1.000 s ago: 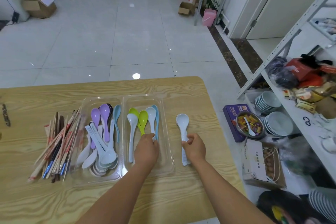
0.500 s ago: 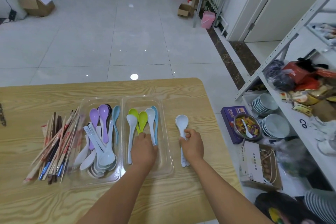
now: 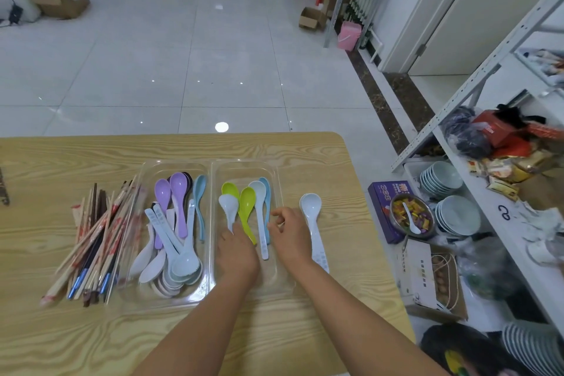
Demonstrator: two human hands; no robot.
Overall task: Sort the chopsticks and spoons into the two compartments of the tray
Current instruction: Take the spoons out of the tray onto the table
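Note:
A clear two-compartment tray (image 3: 210, 165) lies on the wooden table (image 3: 91, 156). Its left compartment holds several purple, white and blue spoons (image 3: 178, 223). The right compartment holds green, white and blue spoons (image 3: 247, 204). A pile of chopsticks (image 3: 97, 241) lies on the table left of the tray. White spoons (image 3: 312, 217) lie stacked on the table right of the tray. My left hand (image 3: 238, 253) rests palm down in the right compartment over the spoon handles, its fingers hidden. My right hand (image 3: 290, 236) hovers at the tray's right rim, fingers apart and holding nothing.
The table's right edge runs just past the white spoons. Beyond it on the floor are a purple box (image 3: 387, 210), a metal bowl of sweets (image 3: 412, 215), stacks of plates (image 3: 457, 214) and a cardboard box (image 3: 430, 278). Metal shelving (image 3: 488, 70) stands at the right.
My right hand has let go of the white spoons on the table and moved left to the tray's right rim. My left hand has stayed over the handles in the right compartment.

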